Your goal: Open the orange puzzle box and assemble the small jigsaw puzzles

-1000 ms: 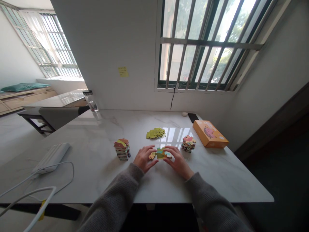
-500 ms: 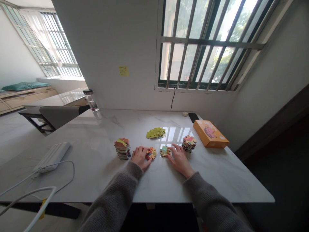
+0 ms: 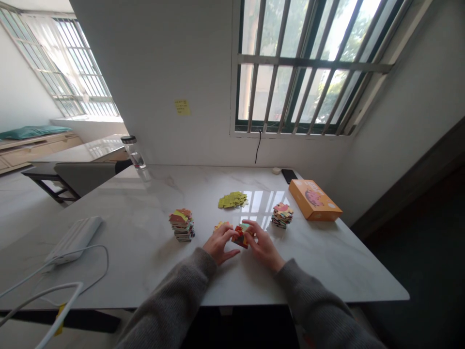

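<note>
A dark red jigsaw puzzle piece point(image 3: 240, 236) is between my hands, low over the table. My right hand point(image 3: 267, 247) pinches its right side between thumb and fingers. On its left edge rest the fingertips of my left hand point(image 3: 218, 245), whose thumb is spread apart from the fingers. Behind the left fingers shows part of a small pile of orange-yellow puzzle pieces point(image 3: 221, 226). A pale green piece point(image 3: 244, 226) is partly hidden by my right fingers. One tall stack of puzzle pieces point(image 3: 182, 226) stands left of my hands, another stack point(image 3: 282, 215) to the right.
Yellow-green puzzle pieces point(image 3: 233, 199) lie spread beyond my hands. An orange box point(image 3: 314, 199) sits at the right, with a black phone point(image 3: 289, 175) behind it. To the left are a white power strip point(image 3: 74, 240) with cables and a clear bottle point(image 3: 134, 152).
My left hand has moved right, away from its pile, and the red piece now sits between both hands. My right fingers have closed on it. The view has shifted slightly.
</note>
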Demonstrator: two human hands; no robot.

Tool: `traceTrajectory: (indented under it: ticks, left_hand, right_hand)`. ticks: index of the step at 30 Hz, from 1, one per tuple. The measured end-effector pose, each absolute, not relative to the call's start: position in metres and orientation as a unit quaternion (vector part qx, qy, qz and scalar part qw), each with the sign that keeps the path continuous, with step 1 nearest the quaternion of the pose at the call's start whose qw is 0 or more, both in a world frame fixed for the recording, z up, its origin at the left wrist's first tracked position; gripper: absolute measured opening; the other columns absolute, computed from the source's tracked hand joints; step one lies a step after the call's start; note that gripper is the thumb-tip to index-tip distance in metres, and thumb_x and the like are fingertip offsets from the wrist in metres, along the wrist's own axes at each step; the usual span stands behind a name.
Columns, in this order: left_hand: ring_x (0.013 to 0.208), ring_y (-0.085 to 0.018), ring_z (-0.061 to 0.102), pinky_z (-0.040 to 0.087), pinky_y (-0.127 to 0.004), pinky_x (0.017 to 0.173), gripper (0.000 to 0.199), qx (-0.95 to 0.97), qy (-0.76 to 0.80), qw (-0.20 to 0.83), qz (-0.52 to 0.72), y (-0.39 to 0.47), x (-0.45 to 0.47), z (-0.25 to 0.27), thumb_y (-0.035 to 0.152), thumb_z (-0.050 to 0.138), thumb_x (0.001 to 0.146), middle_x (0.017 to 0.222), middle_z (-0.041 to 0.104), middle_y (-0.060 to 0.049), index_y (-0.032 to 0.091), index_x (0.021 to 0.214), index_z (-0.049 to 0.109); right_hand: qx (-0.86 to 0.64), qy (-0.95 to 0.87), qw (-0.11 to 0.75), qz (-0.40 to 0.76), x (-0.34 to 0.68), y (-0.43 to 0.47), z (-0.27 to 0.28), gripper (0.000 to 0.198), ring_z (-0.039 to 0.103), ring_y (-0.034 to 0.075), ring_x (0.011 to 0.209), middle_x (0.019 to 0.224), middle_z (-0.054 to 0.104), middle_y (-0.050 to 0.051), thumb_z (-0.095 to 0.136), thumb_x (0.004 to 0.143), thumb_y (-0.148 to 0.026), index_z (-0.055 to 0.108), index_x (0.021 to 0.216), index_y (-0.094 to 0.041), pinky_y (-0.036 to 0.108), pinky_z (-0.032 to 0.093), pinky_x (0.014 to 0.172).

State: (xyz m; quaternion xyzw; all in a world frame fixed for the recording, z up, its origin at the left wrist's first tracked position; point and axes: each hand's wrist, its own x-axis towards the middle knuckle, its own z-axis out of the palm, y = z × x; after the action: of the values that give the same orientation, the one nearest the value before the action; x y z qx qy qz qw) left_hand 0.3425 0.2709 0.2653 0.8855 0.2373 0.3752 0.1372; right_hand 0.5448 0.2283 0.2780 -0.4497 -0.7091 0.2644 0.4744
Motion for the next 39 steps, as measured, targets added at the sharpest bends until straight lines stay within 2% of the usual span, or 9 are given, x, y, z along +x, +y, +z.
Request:
traceTrajectory:
  ticks: [5, 8, 11, 13, 15, 22, 28, 34, 39]
  left_hand:
    - [0.12, -0.028, 0.055, 0.05, -0.047, 0.1, 0.046, 0.893, 0.222, 0.114, 0.375, 0.271, 0.341, 0.268, 0.02, 0.07, 0.08, 0.134, 0.053, -0.013, 0.024, 0.123, 0.055]
    - [0.117, -0.025, 0.059, 0.05, -0.044, 0.099, 0.039, 0.905, 0.19, 0.118, 0.362, 0.272, 0.341, 0.271, 0.019, 0.067, 0.083, 0.131, 0.061, -0.01, 0.025, 0.12, 0.058]
    - [0.113, -0.026, 0.063, 0.052, -0.044, 0.095, 0.031, 0.891, 0.224, 0.102, 0.381, 0.273, 0.34, 0.272, 0.025, 0.07, 0.084, 0.125, 0.066, -0.01, 0.024, 0.114, 0.062]
    - [0.112, -0.026, 0.064, 0.052, -0.045, 0.094, 0.029, 0.874, 0.256, 0.095, 0.401, 0.275, 0.338, 0.273, 0.027, 0.07, 0.084, 0.124, 0.066, -0.011, 0.024, 0.111, 0.063]
    - [0.11, -0.026, 0.064, 0.053, -0.044, 0.094, 0.026, 0.864, 0.264, 0.103, 0.416, 0.276, 0.336, 0.273, 0.027, 0.07, 0.084, 0.121, 0.066, -0.011, 0.023, 0.109, 0.063]
    - [0.114, -0.025, 0.063, 0.051, -0.044, 0.099, 0.018, 0.866, 0.242, 0.148, 0.412, 0.276, 0.337, 0.271, 0.029, 0.068, 0.086, 0.124, 0.066, -0.012, 0.022, 0.102, 0.062]
    - [0.125, -0.028, 0.053, 0.042, -0.048, 0.106, 0.038, 0.846, 0.316, 0.116, 0.414, 0.273, 0.331, 0.278, 0.023, 0.061, 0.087, 0.135, 0.057, -0.013, 0.023, 0.125, 0.054]
    - [0.104, -0.03, 0.054, 0.046, -0.045, 0.09, 0.041, 0.813, 0.476, 0.045, 0.332, 0.281, 0.325, 0.263, 0.029, 0.068, 0.076, 0.112, 0.058, -0.01, 0.022, 0.116, 0.06]
    - [0.102, -0.031, 0.053, 0.045, -0.043, 0.084, 0.039, 0.812, 0.518, 0.029, 0.269, 0.281, 0.328, 0.256, 0.031, 0.071, 0.073, 0.106, 0.059, -0.01, 0.022, 0.11, 0.062]
  right_hand:
    - [-0.451, -0.706, 0.467, 0.284, 0.549, 0.231, 0.278, 0.039, 0.06, 0.015, 0.073, 0.08, 0.061, 0.0, 0.048, 0.098, -0.032, 0.045, 0.135, -0.023, 0.03, 0.052, 0.07]
    - [-0.442, -0.726, 0.446, 0.279, 0.549, 0.23, 0.278, 0.041, 0.059, 0.015, 0.071, 0.08, 0.058, -0.001, 0.046, 0.098, -0.029, 0.044, 0.139, -0.023, 0.03, 0.053, 0.07]
    - [-0.445, -0.742, 0.457, 0.207, 0.551, 0.229, 0.279, 0.04, 0.061, 0.019, 0.092, 0.103, 0.06, 0.007, 0.051, 0.096, -0.027, 0.048, 0.136, -0.025, 0.037, 0.055, 0.083]
    - [-0.433, -0.764, 0.454, 0.151, 0.554, 0.228, 0.279, 0.04, 0.056, 0.024, 0.113, 0.123, 0.056, 0.01, 0.059, 0.093, -0.026, 0.053, 0.133, -0.028, 0.043, 0.05, 0.098]
    - [-0.414, -0.788, 0.439, 0.12, 0.558, 0.228, 0.279, 0.039, 0.05, 0.026, 0.123, 0.129, 0.054, 0.009, 0.063, 0.091, -0.026, 0.057, 0.129, -0.03, 0.046, 0.047, 0.105]
    - [-0.407, -0.805, 0.421, 0.096, 0.562, 0.23, 0.277, 0.031, 0.05, 0.025, 0.124, 0.131, 0.057, 0.008, 0.064, 0.092, -0.026, 0.061, 0.122, -0.029, 0.046, 0.048, 0.103]
    - [-0.473, -0.768, 0.425, 0.072, 0.567, 0.236, 0.277, 0.032, 0.054, 0.026, 0.115, 0.125, 0.062, 0.008, 0.065, 0.091, -0.028, 0.061, 0.122, -0.028, 0.048, 0.046, 0.101]
    - [-0.566, -0.734, 0.374, 0.033, 0.577, 0.242, 0.27, 0.024, 0.054, 0.029, 0.107, 0.117, 0.066, 0.009, 0.061, 0.092, -0.03, 0.065, 0.115, -0.025, 0.049, 0.044, 0.096]
    - [-0.601, -0.731, 0.32, 0.032, 0.577, 0.242, 0.263, 0.018, 0.053, 0.03, 0.109, 0.119, 0.065, 0.008, 0.059, 0.092, -0.035, 0.065, 0.107, -0.025, 0.048, 0.042, 0.094]
